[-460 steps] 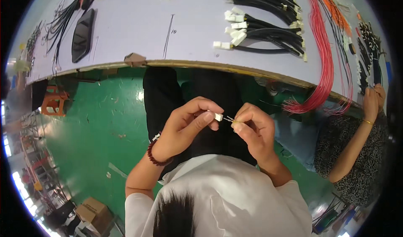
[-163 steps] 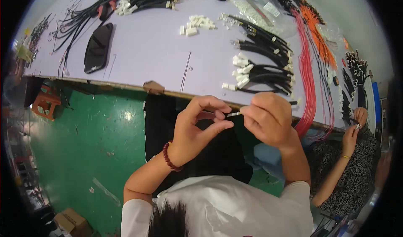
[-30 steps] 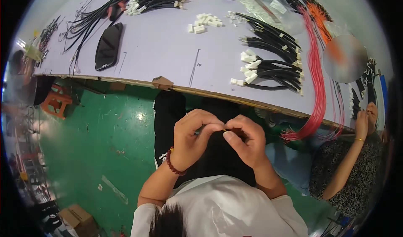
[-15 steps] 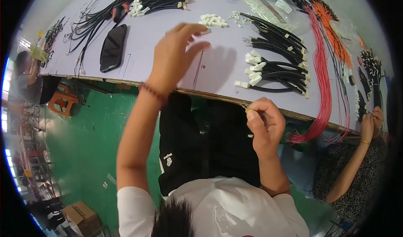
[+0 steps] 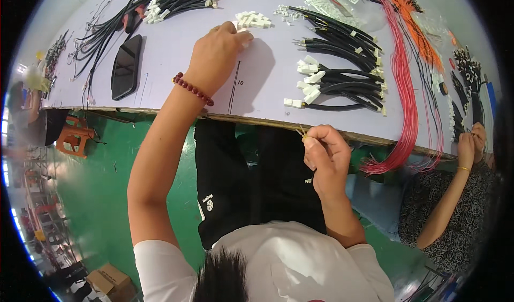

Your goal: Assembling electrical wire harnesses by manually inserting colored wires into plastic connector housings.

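My left hand, with a beaded bracelet on its wrist, reaches to the near left edge of a pile of white connector housings. Its thumb and fingers come together around a white housing there, partly hidden by the fingers. Just off the table's front edge, my right hand pinches a cable near its end. Thin stripped wire ends stick out above the fingertips. Most of that cable is hidden by the hand; a small pale piece shows below it.
Black cables with white connectors lie in rows at right, beside red wires hanging over the edge. A phone lies at left. More black cables lie behind. A co-worker's hands work at far right.
My left hand has come down onto the white housings, its spread thumb and fingers closing. My right hand keeps its pinch on the cable. The whole view has shifted slightly.
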Action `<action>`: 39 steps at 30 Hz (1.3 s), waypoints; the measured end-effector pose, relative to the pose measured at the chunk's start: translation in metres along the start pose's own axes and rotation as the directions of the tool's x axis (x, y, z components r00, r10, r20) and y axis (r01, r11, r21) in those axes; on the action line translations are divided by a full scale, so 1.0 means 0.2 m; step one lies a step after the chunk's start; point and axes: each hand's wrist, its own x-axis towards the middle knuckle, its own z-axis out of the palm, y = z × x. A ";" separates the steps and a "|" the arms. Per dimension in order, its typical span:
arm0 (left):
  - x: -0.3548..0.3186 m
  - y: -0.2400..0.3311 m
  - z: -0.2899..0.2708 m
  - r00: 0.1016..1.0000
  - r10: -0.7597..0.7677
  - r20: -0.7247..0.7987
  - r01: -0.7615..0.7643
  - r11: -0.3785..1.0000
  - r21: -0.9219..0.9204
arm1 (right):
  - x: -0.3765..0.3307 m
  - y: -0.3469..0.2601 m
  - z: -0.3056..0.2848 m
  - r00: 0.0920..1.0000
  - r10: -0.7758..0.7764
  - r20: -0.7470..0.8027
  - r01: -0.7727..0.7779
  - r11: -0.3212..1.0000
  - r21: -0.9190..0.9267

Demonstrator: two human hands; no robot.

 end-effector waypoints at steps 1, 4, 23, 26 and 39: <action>-0.02 0.01 -0.02 1.000 0.008 0.028 -0.007 1.000 -0.031 | 0.00 0.01 0.01 1.000 -0.005 -0.011 0.005 1.000 -0.008; -0.08 0.04 -0.08 0.999 0.032 0.041 -0.027 0.993 -0.114 | -0.02 0.01 0.02 1.000 -0.004 -0.014 0.004 1.000 -0.020; -0.83 0.61 -0.08 0.787 -0.179 0.591 0.279 -0.751 -0.599 | -0.16 0.04 0.07 0.988 0.078 0.130 -0.067 0.994 -0.086; -0.84 0.63 -0.11 0.717 -0.190 0.671 0.332 -0.753 -0.568 | -0.18 0.04 0.06 0.987 0.051 0.155 -0.032 0.992 -0.123; -0.85 0.67 -0.09 0.754 -0.313 0.578 0.289 -0.632 -0.719 | -0.22 0.02 0.03 0.982 -0.056 0.181 0.093 0.975 -0.203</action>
